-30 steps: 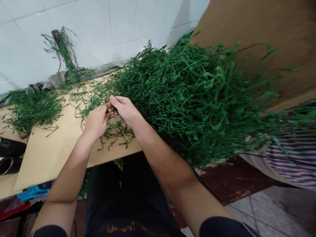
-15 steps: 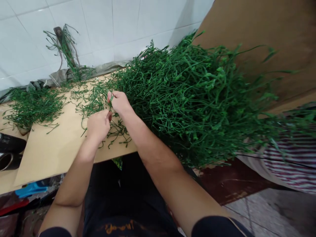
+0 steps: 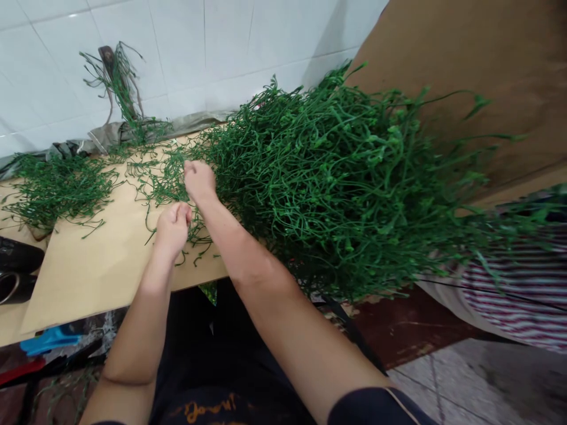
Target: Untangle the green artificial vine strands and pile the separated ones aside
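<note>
Thin green stems with small bud-like tips lie scattered on the tan board (image 3: 101, 265) in front of me. My left hand (image 3: 172, 229) is closed, thumb against its curled fingers, above the near side of the loose stems (image 3: 163, 177). Slightly farther off and to the right, my right hand (image 3: 201, 180) is also closed, over those same stems. Whatever either hand pinches is hidden by the fingers. Close to my right hand rises a large heap of green stems (image 3: 328, 171), which reaches far to the right.
A smaller pile of stems (image 3: 62, 189) lies on the left. Against the tiled wall (image 3: 177, 53) an upright wooden piece (image 3: 106, 59) carries more stems. Dark cylinders (image 3: 18, 257) stand at the left edge. Brown cardboard (image 3: 478, 65) leans behind the heap, beside striped cloth (image 3: 509, 301).
My right hand has moved left and a little away from me; the stem seen in its fingers earlier no longer shows. My left hand has shifted slightly, its fingers still closed.
</note>
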Tool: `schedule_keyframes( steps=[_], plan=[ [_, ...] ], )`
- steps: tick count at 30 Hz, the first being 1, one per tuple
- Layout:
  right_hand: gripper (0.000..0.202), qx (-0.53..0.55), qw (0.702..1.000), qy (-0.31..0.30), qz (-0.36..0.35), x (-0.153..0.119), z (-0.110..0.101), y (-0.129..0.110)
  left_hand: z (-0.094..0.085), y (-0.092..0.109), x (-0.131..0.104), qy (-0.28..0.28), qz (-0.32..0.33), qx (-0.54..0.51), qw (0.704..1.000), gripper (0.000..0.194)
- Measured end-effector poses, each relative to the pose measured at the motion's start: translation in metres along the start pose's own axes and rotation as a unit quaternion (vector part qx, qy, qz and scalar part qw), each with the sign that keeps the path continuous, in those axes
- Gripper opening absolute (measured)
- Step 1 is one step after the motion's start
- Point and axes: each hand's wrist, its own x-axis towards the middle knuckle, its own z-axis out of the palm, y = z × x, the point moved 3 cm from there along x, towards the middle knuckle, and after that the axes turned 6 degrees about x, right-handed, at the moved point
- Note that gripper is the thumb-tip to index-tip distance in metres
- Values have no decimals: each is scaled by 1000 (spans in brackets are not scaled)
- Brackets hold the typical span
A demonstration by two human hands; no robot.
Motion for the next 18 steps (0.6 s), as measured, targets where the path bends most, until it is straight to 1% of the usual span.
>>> schedule_keyframes(
  steps=[2,3,5,6,7,9,11,13,14,15,16,17,18],
  plan=[
    [34,47,996,64,33,15,-20,13,-7,0,-14,-40,-7,-59,997,32],
    [35,71,993,88,42,19,-29,19,-12,-1,-19,-47,-17,-91,995,33],
    [36,127,988,83,21,20,-38,21,-21,-5,-22,-42,-47,-147,987,37],
    [37,149,987,58,21,15,-38,19,-25,-7,-20,-40,-55,-166,984,37],
    [36,169,985,15,25,9,-36,14,-27,-7,-18,-42,-55,-175,982,37],
    [35,200,977,-58,44,-7,-31,1,-26,-5,-12,-62,-33,-160,985,34],
    [33,225,967,-109,57,-21,-31,-12,-22,-6,-6,-95,-19,-106,990,28],
    [31,241,958,-145,51,-28,-36,-21,-17,-14,-1,-136,-31,-23,990,22],
    [29,246,955,-163,40,-29,-40,-24,-15,-19,2,-153,-36,20,987,25],
    [26,251,951,-181,26,-30,-44,-25,-15,-25,6,-156,-33,62,985,30],
    [23,256,947,-196,11,-31,-48,-26,-16,-31,12,-143,-22,99,984,35],
    [20,259,943,-210,-4,-32,-51,-27,-18,-34,20,-115,-3,130,985,37],
    [19,262,939,-222,-18,-34,-53,-28,-21,-36,28,-76,17,152,985,39]
  ],
)
